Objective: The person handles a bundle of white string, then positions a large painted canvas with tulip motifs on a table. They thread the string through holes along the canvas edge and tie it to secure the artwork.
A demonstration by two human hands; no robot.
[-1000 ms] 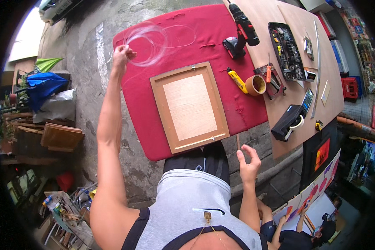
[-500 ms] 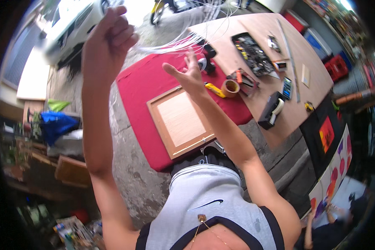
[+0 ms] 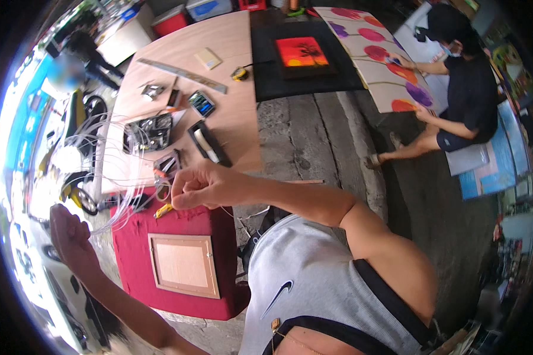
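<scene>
My left hand (image 3: pixel 74 242) is closed around a loose bundle of thin, clear-white nylon string (image 3: pixel 114 222), raised beyond the left side of the red-covered table (image 3: pixel 127 290). The string fans up in wide loops toward the wooden board. My right hand (image 3: pixel 198 186) is closed in a pinch above the table's far edge; a thin strand shows just below it. A picture frame (image 3: pixel 183 266) lies back side up on the red cloth, with small metal fittings on its sides. Partly behind my right hand are a yellow cutter (image 3: pixel 163 210) and a tape roll.
The wooden board (image 3: pixel 160 44) holds a black tool tray (image 3: pixel 148 133), a tape dispenser (image 3: pixel 209 142), a phone (image 3: pixel 202 103), a metal ruler (image 3: pixel 183 76) and a tape measure (image 3: pixel 240 74). On the right, a seated person (image 3: pixel 471 89) works on a flower painting (image 3: pixel 379 59).
My view has swung to the right, bringing the person and paintings into fuller sight. My right hand has gone from spread fingers to a closed pinch; my left still grips the string.
</scene>
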